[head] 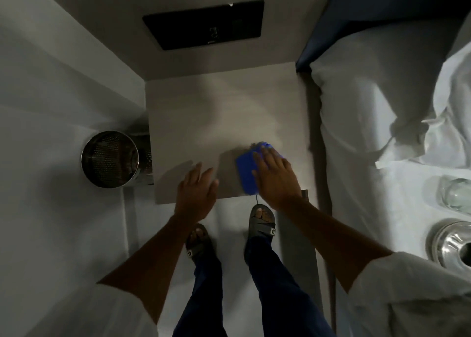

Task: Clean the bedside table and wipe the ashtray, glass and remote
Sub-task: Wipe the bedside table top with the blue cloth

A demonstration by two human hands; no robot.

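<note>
The pale bedside table (204,122) fills the middle of the view, with nothing on its top but a blue cloth (246,168). My right hand (276,176) lies flat on that cloth near the table's front right corner, fingers spread over it. My left hand (196,191) hovers at the table's front edge, fingers apart and holding nothing; it looks blurred. On the white bed sheet at the right edge stand a clear glass (456,192) and a shiny metal ashtray (451,242). No remote is visible.
A perforated metal bin (110,158) stands on the floor left of the table. A black wall panel (204,24) hangs above the table. The bed (369,112) with rumpled white linen lies right of it. My sandalled feet (261,220) are on the floor below.
</note>
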